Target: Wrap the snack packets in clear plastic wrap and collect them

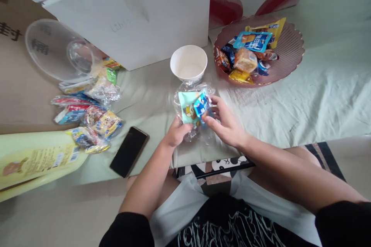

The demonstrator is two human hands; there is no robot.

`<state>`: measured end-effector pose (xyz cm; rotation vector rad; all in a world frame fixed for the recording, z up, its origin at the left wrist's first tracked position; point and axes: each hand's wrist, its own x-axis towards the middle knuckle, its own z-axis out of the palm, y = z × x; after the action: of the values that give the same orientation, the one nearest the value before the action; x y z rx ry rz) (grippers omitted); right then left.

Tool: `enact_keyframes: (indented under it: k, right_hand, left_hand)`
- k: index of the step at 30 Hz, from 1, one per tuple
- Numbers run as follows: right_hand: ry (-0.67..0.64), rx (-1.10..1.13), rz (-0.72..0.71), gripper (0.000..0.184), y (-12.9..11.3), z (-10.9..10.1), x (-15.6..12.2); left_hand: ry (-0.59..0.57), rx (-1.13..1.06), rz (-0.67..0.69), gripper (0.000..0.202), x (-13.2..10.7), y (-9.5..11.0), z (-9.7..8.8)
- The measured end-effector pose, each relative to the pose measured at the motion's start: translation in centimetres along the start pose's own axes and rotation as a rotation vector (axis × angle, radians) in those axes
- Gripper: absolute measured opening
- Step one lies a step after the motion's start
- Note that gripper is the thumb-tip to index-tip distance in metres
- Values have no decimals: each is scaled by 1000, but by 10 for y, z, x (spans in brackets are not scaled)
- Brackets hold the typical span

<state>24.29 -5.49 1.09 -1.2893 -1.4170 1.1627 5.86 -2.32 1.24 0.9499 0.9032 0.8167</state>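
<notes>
Between my hands is a clear plastic bag (189, 136) with a light green snack packet (187, 102) showing a cartoon figure. My left hand (177, 132) grips the bag's lower left side, thumb on top. A small blue snack packet (202, 105) is pinched by my right hand (222, 121) and lies over the right part of the green packet. Whether the blue packet is inside or outside the bag I cannot tell. Just beyond the bag stands a white paper bowl (189, 61).
A pink ribbed dish (290, 52) holds several wrapped snacks at the back right. Several filled clear bags (101, 121) lie at left, beside a phone (129, 151), a yellow package (37, 158) and a tipped clear plastic tub (48, 63). White boxes (139, 19) stand behind.
</notes>
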Motion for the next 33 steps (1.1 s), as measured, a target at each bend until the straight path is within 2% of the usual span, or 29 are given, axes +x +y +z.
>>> enact_keyframes:
  k: [3, 7, 10, 13, 15, 18, 20, 22, 23, 25, 26, 28, 30, 33]
  right_hand:
    - [-35, 40, -33, 72, 0, 2, 2]
    - [-68, 58, -65, 78, -3, 4, 5]
    - [-98, 115, -37, 82, -1, 7, 5]
    - [-145, 125, -29, 85, -1, 12, 2]
    - [-140, 65, -46, 89, -3, 17, -1]
    - [-108, 66, -23, 86, -7, 22, -5]
    - [-102, 186, 63, 69, -8, 22, -5]
    - [-88, 385, 230, 53, -7, 19, -2]
    - [-81, 501, 327, 48, -6, 18, 0]
    - [-75, 724, 473, 42, -3, 14, 5]
    - [-77, 816, 510, 39, -2, 13, 8]
    - [-94, 946, 544, 34, -2, 10, 14]
    - [-110, 1023, 591, 32, -5, 7, 19]
    - [-189, 1134, 663, 35, -13, 2, 20]
  left_hand:
    - [-124, 223, 78, 36, -9, -1, 4]
    - [-229, 179, 105, 47, -15, -7, 5]
    - [-212, 129, 115, 44, -12, -10, 2]
    - [-247, 311, 154, 42, -9, -10, 2]
    - [-240, 472, 284, 48, -9, -13, 7]
    - [-68, 533, 509, 54, -8, -22, 17]
    - [83, 423, 492, 50, -5, -25, 18]
    - [163, 186, 314, 39, -1, -22, 10]
    - [172, 26, 196, 33, 1, -17, 3]
    - [93, -263, -21, 28, 3, -4, -15]
    - [94, -382, -37, 29, 4, 3, -24]
    - [161, -573, 73, 37, 4, 16, -37]
    - [218, -650, 190, 42, 3, 23, -43]
    - [190, -675, 299, 46, 1, 22, -43]
